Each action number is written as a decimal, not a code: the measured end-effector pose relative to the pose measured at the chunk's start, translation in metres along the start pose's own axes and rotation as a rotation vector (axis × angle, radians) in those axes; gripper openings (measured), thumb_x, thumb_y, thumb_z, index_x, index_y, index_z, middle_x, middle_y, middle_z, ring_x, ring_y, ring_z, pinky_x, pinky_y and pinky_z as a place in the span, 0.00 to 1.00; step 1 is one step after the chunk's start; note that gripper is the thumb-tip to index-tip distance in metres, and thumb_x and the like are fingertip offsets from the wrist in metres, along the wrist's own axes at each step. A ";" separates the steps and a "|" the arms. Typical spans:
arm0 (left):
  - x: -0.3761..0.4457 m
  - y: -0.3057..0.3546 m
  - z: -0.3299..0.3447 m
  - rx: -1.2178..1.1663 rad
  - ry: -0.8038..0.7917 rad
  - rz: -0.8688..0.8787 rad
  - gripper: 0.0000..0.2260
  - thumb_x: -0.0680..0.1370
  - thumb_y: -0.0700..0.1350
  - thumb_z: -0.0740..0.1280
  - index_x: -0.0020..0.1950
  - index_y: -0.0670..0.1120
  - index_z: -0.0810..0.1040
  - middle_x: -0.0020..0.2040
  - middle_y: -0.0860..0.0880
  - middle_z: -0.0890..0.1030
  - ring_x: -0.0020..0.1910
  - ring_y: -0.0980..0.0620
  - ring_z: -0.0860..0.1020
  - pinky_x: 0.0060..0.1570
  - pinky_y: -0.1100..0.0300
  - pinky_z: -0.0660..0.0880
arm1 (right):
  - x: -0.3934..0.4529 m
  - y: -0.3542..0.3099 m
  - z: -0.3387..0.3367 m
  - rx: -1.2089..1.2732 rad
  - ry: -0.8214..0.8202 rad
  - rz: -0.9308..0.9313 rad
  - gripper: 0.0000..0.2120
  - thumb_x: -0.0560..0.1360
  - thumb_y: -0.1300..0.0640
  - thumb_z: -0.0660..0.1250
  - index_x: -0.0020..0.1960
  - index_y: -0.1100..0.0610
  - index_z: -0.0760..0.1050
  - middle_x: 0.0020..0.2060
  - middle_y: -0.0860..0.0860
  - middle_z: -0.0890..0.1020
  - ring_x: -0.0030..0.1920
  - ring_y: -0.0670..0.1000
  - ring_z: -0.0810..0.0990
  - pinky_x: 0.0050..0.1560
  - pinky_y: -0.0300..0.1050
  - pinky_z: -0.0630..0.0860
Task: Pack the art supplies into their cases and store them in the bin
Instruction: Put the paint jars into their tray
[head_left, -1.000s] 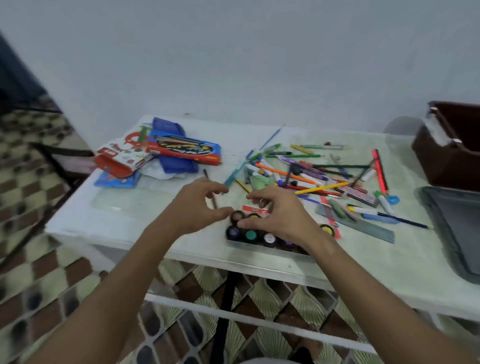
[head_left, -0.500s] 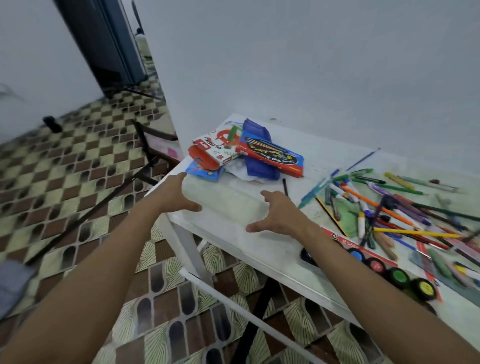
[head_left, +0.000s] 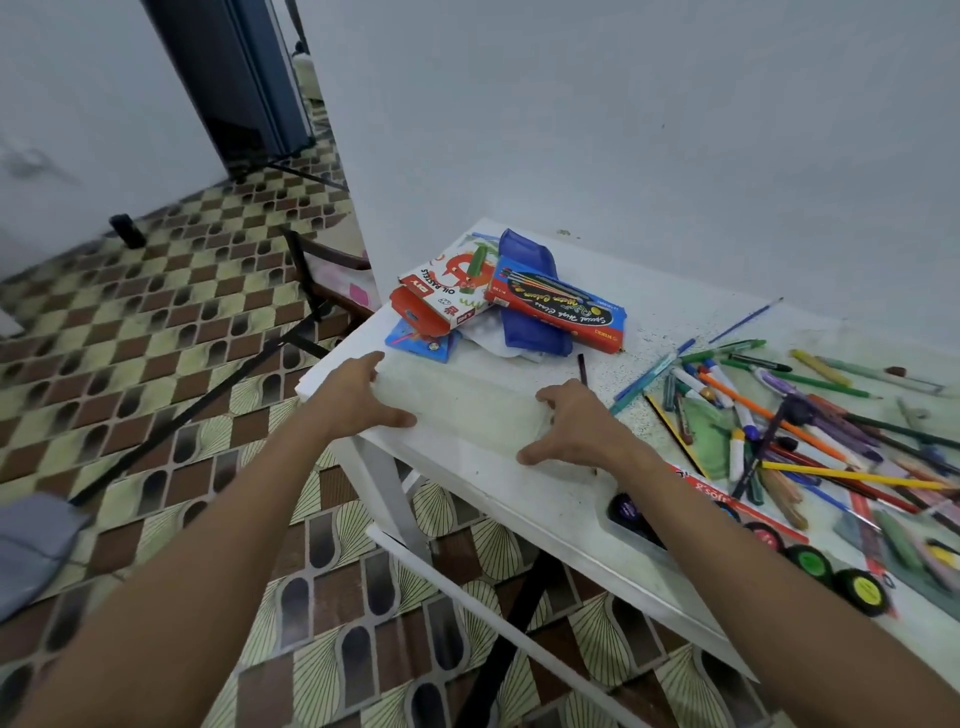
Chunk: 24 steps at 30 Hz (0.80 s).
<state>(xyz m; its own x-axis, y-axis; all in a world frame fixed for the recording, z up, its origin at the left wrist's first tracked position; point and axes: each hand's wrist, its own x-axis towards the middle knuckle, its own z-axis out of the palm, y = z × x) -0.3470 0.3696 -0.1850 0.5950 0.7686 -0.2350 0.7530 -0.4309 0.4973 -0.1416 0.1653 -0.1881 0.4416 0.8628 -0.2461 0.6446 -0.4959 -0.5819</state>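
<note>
While left hand (head_left: 358, 400) and right hand (head_left: 576, 431) grip clear lid (head_left: 467, 410), boxes (head_left: 556, 306) behind, pens (head_left: 779, 415) beside.

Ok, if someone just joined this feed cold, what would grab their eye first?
Probably the two hands: the left hand and right hand grip the ends of a clear plastic lid at the table's near left corner. Next, the sprawl of loose pens and markers at right, and the stacked red crayon and watercolor boxes behind the hands.
</note>
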 end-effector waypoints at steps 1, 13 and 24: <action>-0.003 0.002 0.001 0.004 -0.006 0.007 0.47 0.64 0.56 0.79 0.76 0.47 0.60 0.66 0.47 0.73 0.60 0.48 0.73 0.59 0.53 0.73 | -0.005 0.004 -0.007 0.006 -0.001 -0.003 0.46 0.60 0.48 0.80 0.72 0.58 0.65 0.63 0.52 0.65 0.61 0.51 0.70 0.55 0.41 0.71; -0.036 0.135 0.043 -0.027 -0.100 0.399 0.45 0.64 0.56 0.79 0.75 0.53 0.61 0.58 0.53 0.69 0.52 0.56 0.71 0.41 0.71 0.67 | -0.144 0.106 -0.089 0.299 0.273 0.032 0.40 0.61 0.55 0.82 0.69 0.54 0.69 0.59 0.50 0.73 0.50 0.48 0.77 0.51 0.44 0.79; -0.071 0.182 0.101 -0.162 -0.251 0.629 0.49 0.49 0.66 0.78 0.68 0.55 0.70 0.49 0.54 0.73 0.45 0.59 0.73 0.38 0.68 0.69 | -0.263 0.164 -0.063 0.350 0.504 0.165 0.39 0.57 0.50 0.83 0.65 0.43 0.73 0.60 0.38 0.72 0.50 0.40 0.73 0.44 0.29 0.70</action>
<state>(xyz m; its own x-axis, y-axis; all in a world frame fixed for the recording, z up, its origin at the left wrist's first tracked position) -0.2239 0.1894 -0.1624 0.9661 0.2554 -0.0372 0.2041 -0.6676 0.7160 -0.1127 -0.1489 -0.1700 0.8120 0.5835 -0.0090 0.3382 -0.4830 -0.8077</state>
